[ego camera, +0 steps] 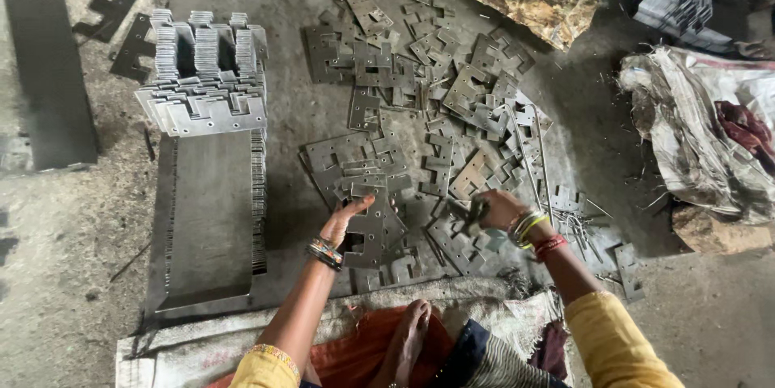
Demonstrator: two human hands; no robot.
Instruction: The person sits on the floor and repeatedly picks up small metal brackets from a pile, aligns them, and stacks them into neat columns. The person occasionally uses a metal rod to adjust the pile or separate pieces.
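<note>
A: What is being shown, largest first?
B: Stamped plates are being sorted from the floor heap (452, 113) beside the stack (206, 73).
A: And the grips?
B: A notched plate (367, 230) is being pinched by the left hand (343, 222); a small piece (476, 212) is being clasped by the right hand (500, 209). Aligning seems needed next.

Stacked plates (206, 73) left, loose plates (420, 105) centre (floor), sacks (702, 138) right, flat sheet (211, 218) below stack.
</note>
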